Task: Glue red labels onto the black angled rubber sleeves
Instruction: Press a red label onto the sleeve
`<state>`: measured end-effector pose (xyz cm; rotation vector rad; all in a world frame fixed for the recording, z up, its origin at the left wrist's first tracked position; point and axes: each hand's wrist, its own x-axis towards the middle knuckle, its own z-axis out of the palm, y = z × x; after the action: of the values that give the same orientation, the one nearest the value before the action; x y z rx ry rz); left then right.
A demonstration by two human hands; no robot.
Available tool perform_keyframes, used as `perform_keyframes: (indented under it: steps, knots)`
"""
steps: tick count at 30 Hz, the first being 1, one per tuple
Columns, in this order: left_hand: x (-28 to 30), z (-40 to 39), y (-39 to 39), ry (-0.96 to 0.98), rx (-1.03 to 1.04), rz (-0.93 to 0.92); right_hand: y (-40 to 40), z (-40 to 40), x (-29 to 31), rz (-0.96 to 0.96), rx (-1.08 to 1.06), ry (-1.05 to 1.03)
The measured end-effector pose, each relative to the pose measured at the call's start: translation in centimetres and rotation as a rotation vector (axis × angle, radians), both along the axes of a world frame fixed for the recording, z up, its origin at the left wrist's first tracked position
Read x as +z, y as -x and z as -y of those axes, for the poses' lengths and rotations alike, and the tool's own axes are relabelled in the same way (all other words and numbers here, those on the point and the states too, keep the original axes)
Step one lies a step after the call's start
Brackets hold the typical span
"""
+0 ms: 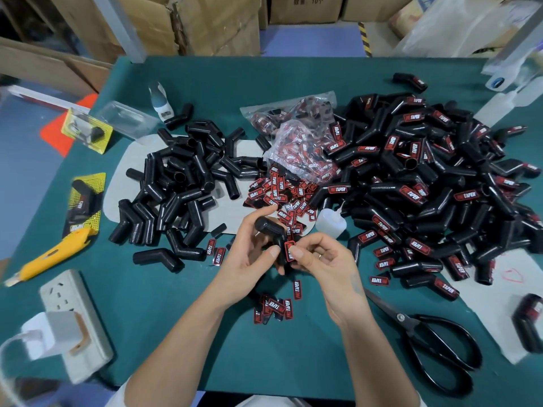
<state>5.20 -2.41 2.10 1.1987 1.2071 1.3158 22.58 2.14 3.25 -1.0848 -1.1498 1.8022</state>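
Between both hands' grip: sleeve point(271, 230) (labelled)

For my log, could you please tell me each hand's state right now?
Left hand: holding a black angled rubber sleeve.
Right hand: pinching the red label against it.

The table point(293, 362) is covered in a matt teal mat. The sleeve point(269, 227) held in the left hand point(249, 259) looks like matt black rubber with a ribbed bend, and the label point(289, 250) pinched against it by the right hand point(320, 257) is glossy red and black. Near the table's middle stands a translucent plastic glue bottle point(330, 223). The scissors point(426, 336) by the right edge have dull grey metal blades and glossy black handles. Toward the left edge lies a smooth yellow plastic utility knife point(50, 257). Brown cardboard boxes point(188, 22) stand beyond the far edge.
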Motion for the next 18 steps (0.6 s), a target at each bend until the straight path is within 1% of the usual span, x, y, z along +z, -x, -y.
perform_keyframes:
  steps: [18]
  knots:
    - [0.66,0.22,-0.29,0.052,0.034,-0.046,0.14,-0.04,-0.85,0.023,-0.027,-0.007]
